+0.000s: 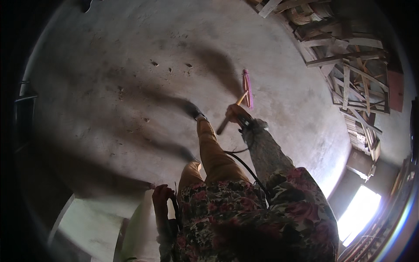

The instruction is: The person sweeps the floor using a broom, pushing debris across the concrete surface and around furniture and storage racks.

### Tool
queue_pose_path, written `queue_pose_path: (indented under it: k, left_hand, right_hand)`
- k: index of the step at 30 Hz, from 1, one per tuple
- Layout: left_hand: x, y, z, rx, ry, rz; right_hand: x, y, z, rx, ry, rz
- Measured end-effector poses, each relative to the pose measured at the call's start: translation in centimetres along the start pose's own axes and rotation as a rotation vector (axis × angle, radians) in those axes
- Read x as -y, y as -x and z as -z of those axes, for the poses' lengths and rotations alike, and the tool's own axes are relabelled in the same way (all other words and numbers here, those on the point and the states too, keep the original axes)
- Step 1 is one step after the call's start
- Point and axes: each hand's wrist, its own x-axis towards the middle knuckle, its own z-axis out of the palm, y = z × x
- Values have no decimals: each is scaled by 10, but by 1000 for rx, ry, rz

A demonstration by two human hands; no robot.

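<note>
My right hand (237,114) is closed round the handle of a floor wiper (246,85) with a narrow pink head. The handle is yellowish near the head and darker where its end sticks out behind my hand. The wiper's head lies against the grey floor (283,83), ahead and to the right of my feet; whether its edge is rubber or bristle cannot be made out. My left hand (162,193) hangs low beside my hip with its fingers curled, in shadow. What it holds, if anything, is hidden.
Small bits of debris (155,63) are scattered over the floor. A heap of wooden boards and slats (349,74) lines the right wall. Bright light enters by an opening (360,214) at lower right. A pale curved surface (91,222) lies at lower left. A black cable (244,163) hangs by my right arm.
</note>
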Motion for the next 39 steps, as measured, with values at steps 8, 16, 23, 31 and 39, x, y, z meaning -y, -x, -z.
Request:
queue_pose_path:
  k: [8,16,23,31,39]
  left_hand:
    - [-89,-29,-101,-25,-39,47]
    - [-152,-49,-147,-44,-35,69]
    - [-172,-76,-150,-43,-64,51]
    - [-170,-86,-170,17,-120,149]
    - [-170,-58,-175,-91,-240,124]
  right_hand:
    - [-123,-201,-224,106,1478,805]
    - [21,-207,-273,529,-395,-97]
    - [181,-74,-123,140,-69,-304]
    - [254,-95,43,13,1632,539]
    - [-15,-269,-45,-72,1408,883]
